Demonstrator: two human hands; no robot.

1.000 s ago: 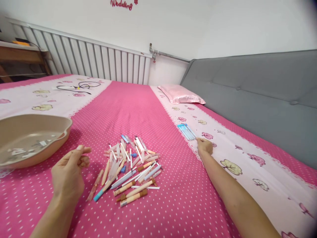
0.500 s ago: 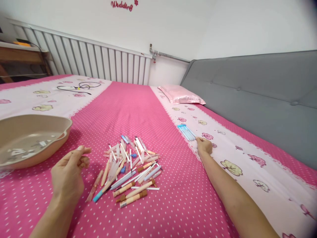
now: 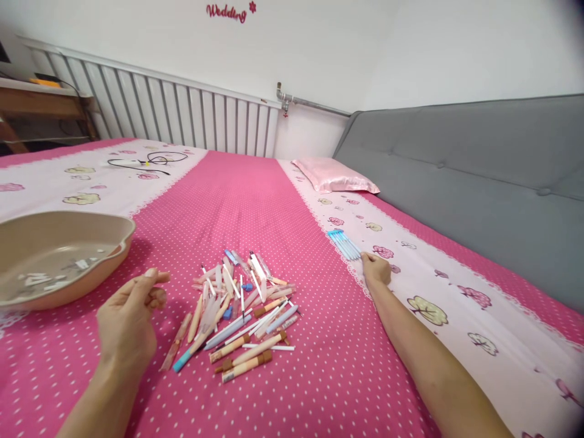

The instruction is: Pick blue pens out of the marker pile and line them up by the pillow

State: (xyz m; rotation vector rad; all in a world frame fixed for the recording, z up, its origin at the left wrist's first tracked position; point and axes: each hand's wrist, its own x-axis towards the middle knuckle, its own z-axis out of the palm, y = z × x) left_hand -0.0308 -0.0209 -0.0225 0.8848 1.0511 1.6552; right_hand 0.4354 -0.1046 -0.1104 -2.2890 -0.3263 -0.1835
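My right hand (image 3: 376, 267) reaches out over the white printed band of the bedspread. Its fingers are pinched at the near right end of a row of light-blue pens (image 3: 344, 244), which lie side by side with their bright blue ends pointing away. The fingertips are partly hidden, but they seem to hold the end of the rightmost pen. Above the bedspread on the left hovers my left hand (image 3: 125, 316), fingers curled in and thumb against them, with nothing visible in it. Between the hands spreads a loose heap of pen parts (image 3: 237, 304): pink, peach, brown and blue barrels, white refills and clear pieces.
A beige basin (image 3: 104, 267) with small white pieces inside stands at the left. Farther back lie a black cable (image 3: 157, 161) and a pink pillow (image 3: 335, 175). A grey padded headboard (image 3: 456, 158) runs along the right; a white radiator (image 3: 182, 115) is behind.
The view has shifted very slightly. Both hands, the pen row and the heap stay as they were.
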